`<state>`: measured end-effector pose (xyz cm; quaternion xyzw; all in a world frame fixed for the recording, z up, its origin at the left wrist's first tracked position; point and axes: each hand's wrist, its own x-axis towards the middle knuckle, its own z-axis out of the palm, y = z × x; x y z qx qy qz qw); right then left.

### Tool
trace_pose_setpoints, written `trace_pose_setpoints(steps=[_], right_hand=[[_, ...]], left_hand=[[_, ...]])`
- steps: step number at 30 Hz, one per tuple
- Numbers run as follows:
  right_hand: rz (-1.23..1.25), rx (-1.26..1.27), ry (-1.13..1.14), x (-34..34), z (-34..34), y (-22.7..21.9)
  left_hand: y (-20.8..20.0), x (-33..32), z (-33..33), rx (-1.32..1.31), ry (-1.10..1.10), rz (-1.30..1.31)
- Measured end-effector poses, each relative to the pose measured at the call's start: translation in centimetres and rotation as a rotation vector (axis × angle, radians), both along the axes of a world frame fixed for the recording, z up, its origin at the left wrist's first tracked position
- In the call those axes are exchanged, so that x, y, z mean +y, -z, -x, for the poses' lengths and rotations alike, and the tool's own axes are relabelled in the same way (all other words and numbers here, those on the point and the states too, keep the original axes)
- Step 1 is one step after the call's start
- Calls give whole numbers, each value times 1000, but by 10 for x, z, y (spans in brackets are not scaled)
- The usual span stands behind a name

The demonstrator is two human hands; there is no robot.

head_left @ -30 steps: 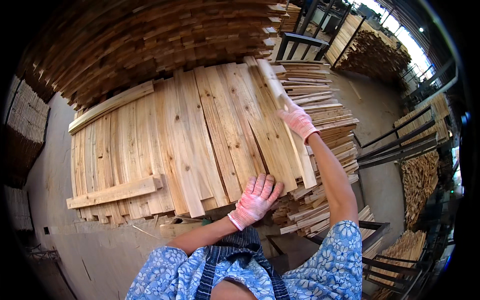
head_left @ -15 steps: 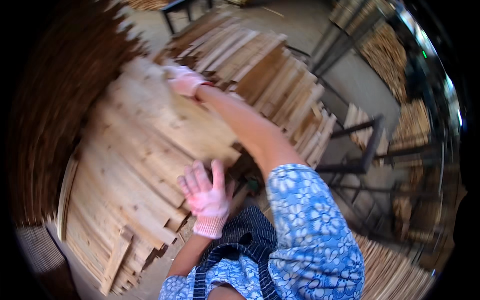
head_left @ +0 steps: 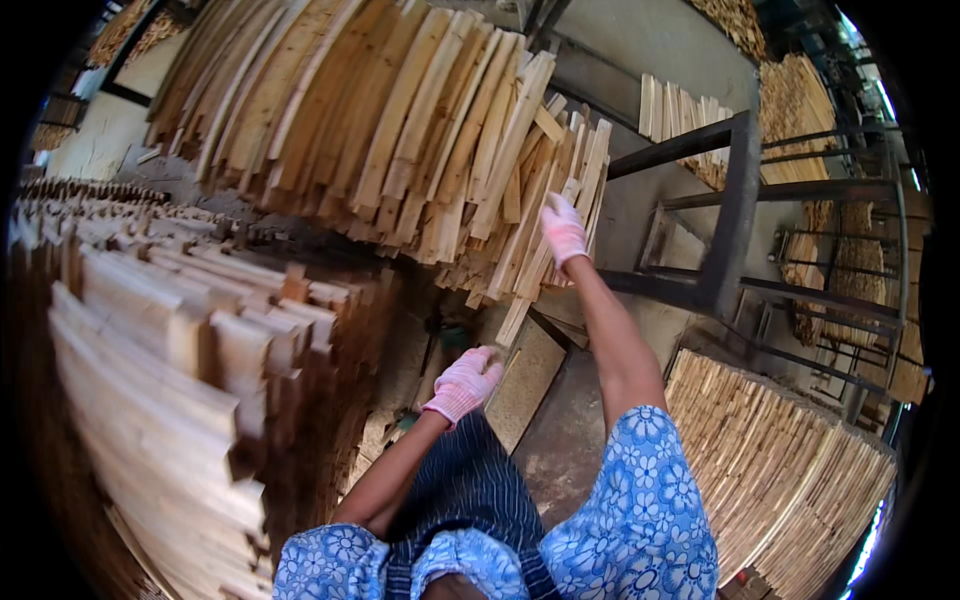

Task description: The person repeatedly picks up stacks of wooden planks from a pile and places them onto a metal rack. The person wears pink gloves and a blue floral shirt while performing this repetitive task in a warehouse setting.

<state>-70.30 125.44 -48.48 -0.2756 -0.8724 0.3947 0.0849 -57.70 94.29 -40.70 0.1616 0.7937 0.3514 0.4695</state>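
Observation:
A wide pile of wooden slats point(head_left: 400, 150) lies on a rack ahead of me, their near ends uneven. My right hand point(head_left: 565, 235), in a pink-and-white knit glove, is at the pile's right end, with its fingers closed round the edge of a wooden slat point(head_left: 535, 255). Part of that grip is hidden behind the hand. Lower and nearer my body is my gloved left hand point(head_left: 465, 382). Its fingers are loosely bent and nothing shows in them. Just above its fingertips, the low end of a slat point(head_left: 513, 322) juts out from the pile.
A tall stack of boards point(head_left: 150, 370) stands close at my left. To the right is a dark metal frame point(head_left: 725, 215). Bundled slats point(head_left: 780, 460) stand at the lower right, and further stacks point(head_left: 795, 95) lie beyond the frame. A board point(head_left: 530, 385) lies on the floor below.
My view has swung right, away from the broad board stack. My right hand has left that stack's far edge for the slat pile. My left hand's spread fingers are now bent.

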Motion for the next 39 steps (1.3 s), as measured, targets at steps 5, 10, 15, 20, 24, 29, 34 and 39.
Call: trace_pose_setpoints(steps=[5,10,15,20,24,29,34,39], right_hand=[[-228,-482,413,141,-45,101],[7,-519,659,189,-49,181],[873,-333,647,161,-59,220],[790,-325,621,146,-56,192],[787,-334,637,120,-50,183],[695,-401,652,125,-57,192],[795,-331,628,129,-57,191],[935,-250,485,103,-62,170]], left_hand=[[108,68,39,-46,26,118],[201,143,93,-15,-45,267],[257,178,87,-122,-136,357],[246,196,83,-324,-305,124],[217,210,116,-616,-168,74],[231,226,121,-375,-50,344],[243,230,101,-229,-131,272],[252,190,112,-574,-301,-56]])
